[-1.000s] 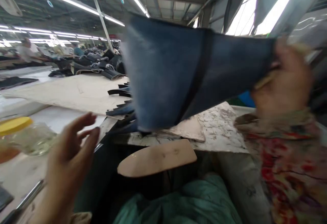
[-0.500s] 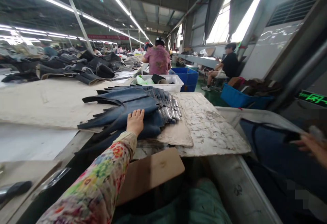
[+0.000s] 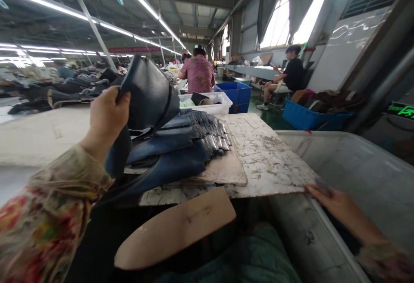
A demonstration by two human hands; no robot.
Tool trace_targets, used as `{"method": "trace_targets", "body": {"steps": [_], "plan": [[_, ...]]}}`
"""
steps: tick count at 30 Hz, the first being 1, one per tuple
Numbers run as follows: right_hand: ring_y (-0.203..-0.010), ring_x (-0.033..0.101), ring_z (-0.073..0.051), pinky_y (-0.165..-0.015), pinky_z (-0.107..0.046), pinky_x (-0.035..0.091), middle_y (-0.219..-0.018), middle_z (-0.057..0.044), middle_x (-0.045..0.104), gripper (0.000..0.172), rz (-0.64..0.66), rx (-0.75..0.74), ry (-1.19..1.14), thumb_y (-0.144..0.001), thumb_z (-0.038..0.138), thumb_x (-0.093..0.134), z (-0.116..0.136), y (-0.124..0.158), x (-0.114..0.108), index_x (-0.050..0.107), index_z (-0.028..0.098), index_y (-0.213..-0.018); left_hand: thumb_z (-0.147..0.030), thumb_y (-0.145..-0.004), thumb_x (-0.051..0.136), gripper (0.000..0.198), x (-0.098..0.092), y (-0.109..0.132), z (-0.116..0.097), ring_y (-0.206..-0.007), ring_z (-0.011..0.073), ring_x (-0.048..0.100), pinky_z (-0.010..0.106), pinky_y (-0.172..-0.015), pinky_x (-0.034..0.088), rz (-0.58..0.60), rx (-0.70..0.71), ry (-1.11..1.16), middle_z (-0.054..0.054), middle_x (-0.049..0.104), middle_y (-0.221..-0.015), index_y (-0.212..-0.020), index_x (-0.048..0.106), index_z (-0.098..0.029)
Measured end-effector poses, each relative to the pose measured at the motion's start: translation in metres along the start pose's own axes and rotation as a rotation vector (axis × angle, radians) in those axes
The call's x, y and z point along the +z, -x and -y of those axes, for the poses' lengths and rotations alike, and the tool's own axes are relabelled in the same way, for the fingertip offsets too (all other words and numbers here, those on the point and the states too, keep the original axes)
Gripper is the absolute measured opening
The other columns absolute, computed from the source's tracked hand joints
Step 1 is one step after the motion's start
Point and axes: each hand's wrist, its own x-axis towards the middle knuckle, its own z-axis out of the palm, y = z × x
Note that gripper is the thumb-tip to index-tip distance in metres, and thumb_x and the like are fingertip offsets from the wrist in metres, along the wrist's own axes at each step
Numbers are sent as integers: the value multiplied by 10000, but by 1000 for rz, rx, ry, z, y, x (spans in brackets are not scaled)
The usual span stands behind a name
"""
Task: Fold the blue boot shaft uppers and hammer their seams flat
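My left hand (image 3: pixel 109 113) grips a dark blue leather piece (image 3: pixel 148 93) by its edge, thumb on top, and holds it up above the stack. Beneath it lies the fanned stack of blue leather pieces (image 3: pixel 171 164), with shiny silvery ends toward the right. My right hand (image 3: pixel 339 209) is blurred by the right corner of the worn white board (image 3: pixel 271 153), at the bin's rim. Its fingers are curled round a small dark grey thing that I cannot make out. A tan, rounded block (image 3: pixel 177 231) stands in front of my lap.
A large grey-white bin (image 3: pixel 359 153) stands at the right. Behind the board are a white crate (image 3: pixel 220 107) and a blue bin (image 3: pixel 237 95). Dark pieces are heaped at the far left. One person (image 3: pixel 198 74) sits ahead, another (image 3: pixel 289 74) at the right.
My left hand, earlier flat on the stack, has lifted a leather piece up and left. My right hand has moved left toward the board; the dark piece beside it is no longer spread over the bin.
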Motion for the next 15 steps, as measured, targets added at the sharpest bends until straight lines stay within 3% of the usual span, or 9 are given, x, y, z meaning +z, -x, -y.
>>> {"method": "trace_targets", "body": {"steps": [2, 5, 8, 12, 15], "plan": [[-856, 648, -337, -785, -454, 479, -824, -113, 708, 368, 238, 4, -74, -644, 572, 620, 42, 10, 45, 701, 223, -732, -405, -876, 425, 448, -24, 8, -21, -972, 245, 618, 361, -847, 436, -44, 130, 73, 58, 661, -904, -1067, 597, -39], [-864, 637, -279, -712, -377, 488, -927, -96, 697, 458, 458, -28, -294, -668, 562, 624, 104, 23, 105, 688, 186, -923, -386, -865, 409, 427, -57, 21, -59, -1000, 236, 619, 352, -849, 425, -58, 286, 159, 15, 658, -914, -1109, 603, -95], [-948, 606, -234, -605, -280, 470, -1051, -88, 662, 512, 500, -47, -601, -674, 563, 641, 152, 26, 142, 633, 197, -1032, -435, -836, 315, 538, -89, 28, -91, -1061, 246, 578, 377, -844, 373, -105, 384, 181, -21, 611, -906, -1102, 584, -53], [-912, 612, -215, -561, -261, 475, -1043, -66, 659, 524, 351, 5, -892, -626, 586, 675, 176, 17, 149, 605, 229, -1004, -453, -784, 315, 553, -117, 31, -108, -1059, 243, 563, 376, -798, 365, -73, 348, 321, -74, 546, -850, -1049, 598, -60], [-881, 625, -215, -586, -293, 509, -996, -42, 673, 485, 266, -25, -1010, -609, 547, 711, 174, 10, 133, 606, 244, -972, -458, -764, 384, 502, -124, 39, -96, -1032, 251, 582, 400, -785, 398, -41, 221, 509, -88, 564, -867, -1060, 619, -129]]}}
